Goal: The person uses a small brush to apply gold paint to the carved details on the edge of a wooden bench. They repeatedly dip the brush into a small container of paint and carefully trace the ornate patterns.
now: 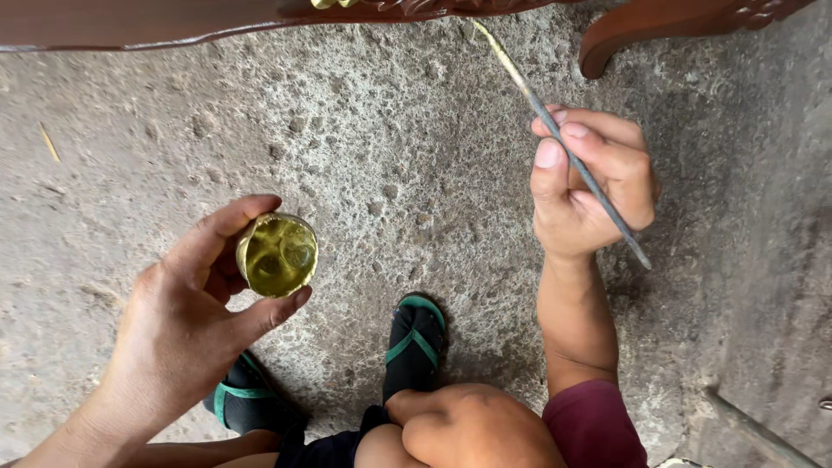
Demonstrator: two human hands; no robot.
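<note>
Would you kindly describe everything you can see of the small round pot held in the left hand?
The small round pot is a shallow, open container with a dull gold-smeared rim, seemingly metal. It holds a yellow-green glossy liquid that reflects light. It is tipped so its mouth faces the camera. The left hand holds it above the rough concrete floor, pinching it between the thumb below and a finger curled over the top. No lid is visible, and nothing else touches it.

I see a small round tin of yellow-gold paint point(277, 256), a thin grey brush with a gold-streaked tip point(563, 147), black sandals with green straps point(414, 342) just below the tin, reddish-brown carved wooden furniture point(139, 26) above it, and mottled grey concrete floor point(390, 147).
</note>
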